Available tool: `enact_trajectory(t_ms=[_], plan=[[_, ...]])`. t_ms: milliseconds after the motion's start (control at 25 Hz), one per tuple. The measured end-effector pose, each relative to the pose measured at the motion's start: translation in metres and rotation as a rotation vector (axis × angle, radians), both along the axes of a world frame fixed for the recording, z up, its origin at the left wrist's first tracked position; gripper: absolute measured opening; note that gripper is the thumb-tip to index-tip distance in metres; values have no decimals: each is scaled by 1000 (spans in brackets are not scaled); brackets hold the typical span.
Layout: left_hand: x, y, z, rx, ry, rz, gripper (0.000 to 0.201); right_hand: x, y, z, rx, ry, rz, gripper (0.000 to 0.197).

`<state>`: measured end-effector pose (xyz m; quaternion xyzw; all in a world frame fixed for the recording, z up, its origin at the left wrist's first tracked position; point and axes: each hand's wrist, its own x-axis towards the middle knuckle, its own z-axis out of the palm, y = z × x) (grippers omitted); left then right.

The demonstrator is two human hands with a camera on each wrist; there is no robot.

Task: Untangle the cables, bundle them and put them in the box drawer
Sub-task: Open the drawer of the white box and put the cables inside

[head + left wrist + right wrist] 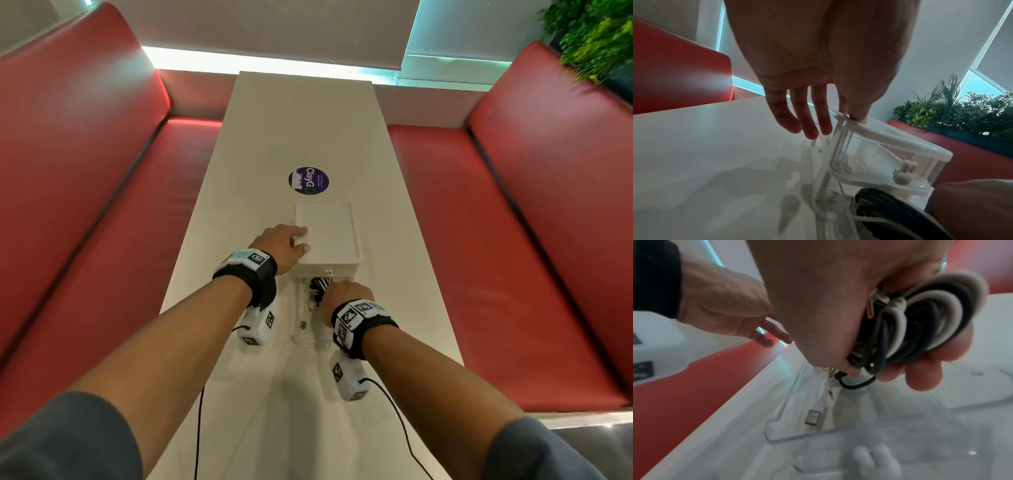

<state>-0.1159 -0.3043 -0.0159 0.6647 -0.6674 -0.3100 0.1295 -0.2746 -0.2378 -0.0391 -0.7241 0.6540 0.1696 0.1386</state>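
A small white box [329, 233] with clear drawers stands mid-table. Its lower drawer [303, 329] is pulled out toward me. My left hand [298, 240] rests on the box's near left top corner with fingers straight; in the left wrist view the left hand [813, 128] touches the top rim [890, 138]. Over the pulled-out drawer, my right hand [342, 288] grips a coiled bundle of black and white cables [317, 286]. The right wrist view shows the bundle [920, 321] wrapped in my right hand [900, 366], just above the clear drawer [818, 436], with a USB plug [813, 417] hanging into it.
The long white table [308, 120] carries a round purple sticker [309, 180] beyond the box. Red padded benches [102, 205] flank both sides, with plants [596, 37] at the far right. Bunny-shaped drawer knobs [904, 172] stick out of the box front. Wrist-camera cords [394, 411] trail toward me.
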Motion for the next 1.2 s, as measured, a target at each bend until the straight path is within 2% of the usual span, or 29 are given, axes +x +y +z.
enact_trajectory(t_ms=[120,200,360,440,520,720,760,840,1040,1120,1200], plan=[[0,-4,-3,17,-4,-11,50,10,3,-9,-21,-63,-77,15],[0,-6,-5,30,-6,-16,51,14,7,-14,-32,-102,-127,20],[1,-6,-6,33,-8,-11,51,16,10,-11,27,-244,-299,54],[1,-7,-6,31,-12,-10,51,14,4,-8,141,-350,-396,58],[1,-8,-5,35,-14,-14,51,13,0,-9,208,-403,-404,56],[2,-9,-6,42,-18,-23,52,18,0,-8,195,-523,-517,92],[2,-8,-6,41,-18,-24,52,19,-1,-6,195,-543,-526,93],[2,-8,-6,39,-15,-25,52,15,-3,-8,169,-465,-451,81],[1,-8,-4,40,-24,-16,53,1,1,-13,32,-167,-86,49],[0,-8,-3,46,-34,-16,53,-3,2,-12,-33,-76,12,52],[0,-8,-3,52,-37,-14,53,-6,0,-12,28,-50,33,63]])
